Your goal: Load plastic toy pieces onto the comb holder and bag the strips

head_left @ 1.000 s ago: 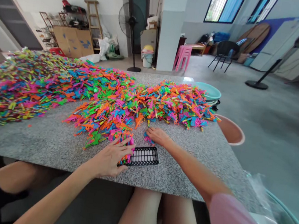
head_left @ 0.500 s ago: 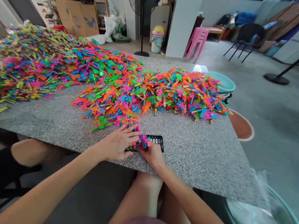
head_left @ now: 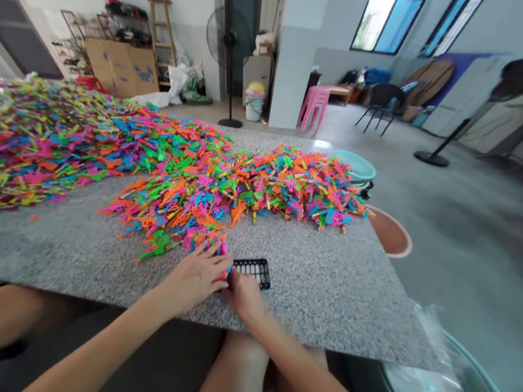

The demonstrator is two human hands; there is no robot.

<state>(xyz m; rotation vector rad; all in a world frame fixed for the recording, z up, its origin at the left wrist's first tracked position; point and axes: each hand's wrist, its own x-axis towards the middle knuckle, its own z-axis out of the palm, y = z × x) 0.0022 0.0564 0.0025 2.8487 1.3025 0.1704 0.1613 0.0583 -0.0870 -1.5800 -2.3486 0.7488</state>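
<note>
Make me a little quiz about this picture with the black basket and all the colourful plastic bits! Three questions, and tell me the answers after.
1. True or false: the stacked stools near the pillar are blue.
2. Where do the colourful plastic pieces lie?
A. On the chair
B. On the speckled tabletop
C. Under the tabletop
3. Fill in: the ___ hand is nearer the uncovered end of the black basket.

Key:
1. False; they're pink.
2. B.
3. Right hand.

Forearms [head_left: 135, 317] converge; left hand [head_left: 196, 275] palm down, right hand [head_left: 246, 298] beside it, fingers curled.
</note>
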